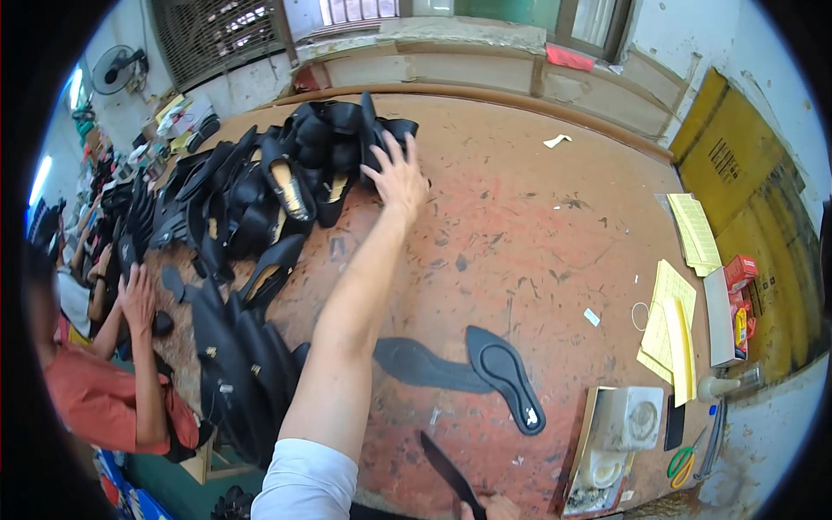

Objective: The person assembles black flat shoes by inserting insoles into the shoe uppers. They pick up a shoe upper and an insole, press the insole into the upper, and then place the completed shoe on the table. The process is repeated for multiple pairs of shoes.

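Observation:
My left hand [400, 178] stretches out to the right end of a pile of black shoes [286, 186]. Its fingers are spread over a black shoe [371, 143] standing on end; I cannot tell how firmly they touch it. At the lower edge, my right hand [496, 508] is partly cut off, closed on a long, narrow black piece [449, 472] that tapers to a tip. Its exact kind is unclear. Between the hands lie a black insole [507, 380] with a raised rim and a flat, dark sole-shaped sheet [425, 364], overlapping on the table.
Stacked black soles [230, 373] stand at the table's left edge, beside a co-worker in a red shirt [108, 399]. On the right are yellow papers [667, 325], a box of small packets [726, 316], a white block [628, 419], a phone [674, 423] and scissors [682, 466].

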`<state>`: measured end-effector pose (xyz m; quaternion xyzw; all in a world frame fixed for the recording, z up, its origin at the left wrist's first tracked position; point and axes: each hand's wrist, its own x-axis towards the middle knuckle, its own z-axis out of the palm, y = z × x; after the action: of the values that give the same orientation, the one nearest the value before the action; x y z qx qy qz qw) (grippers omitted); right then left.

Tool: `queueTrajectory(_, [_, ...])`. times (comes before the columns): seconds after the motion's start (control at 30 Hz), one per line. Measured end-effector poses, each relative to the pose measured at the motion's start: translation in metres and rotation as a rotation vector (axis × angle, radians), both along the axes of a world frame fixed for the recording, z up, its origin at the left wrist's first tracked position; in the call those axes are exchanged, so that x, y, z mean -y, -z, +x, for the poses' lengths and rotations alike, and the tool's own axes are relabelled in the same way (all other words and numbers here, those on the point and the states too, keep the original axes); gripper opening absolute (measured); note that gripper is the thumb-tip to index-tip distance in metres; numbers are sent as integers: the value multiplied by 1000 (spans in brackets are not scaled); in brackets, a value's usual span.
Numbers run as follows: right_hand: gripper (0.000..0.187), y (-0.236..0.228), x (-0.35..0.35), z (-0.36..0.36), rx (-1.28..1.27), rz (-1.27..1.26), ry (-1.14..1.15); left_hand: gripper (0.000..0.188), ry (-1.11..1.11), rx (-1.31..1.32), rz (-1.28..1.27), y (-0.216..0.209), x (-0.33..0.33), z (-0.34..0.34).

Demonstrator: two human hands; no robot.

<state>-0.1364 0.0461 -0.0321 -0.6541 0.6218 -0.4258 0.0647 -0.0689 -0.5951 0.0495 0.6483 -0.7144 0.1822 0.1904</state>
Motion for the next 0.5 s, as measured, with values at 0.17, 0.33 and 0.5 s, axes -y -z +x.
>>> queueTrajectory(0.17, [17, -44, 26, -3, 42, 33, 25, 99, -171, -185, 261, -38, 64, 1])
queueTrajectory(0.33, [17, -40, 29, -6, -94, -74, 35, 37, -73, -162, 56, 0, 112, 45])
queueTrajectory(0.5, [15, -56, 35, -1, 54, 45, 27, 35, 100, -217, 112, -5, 89, 65])
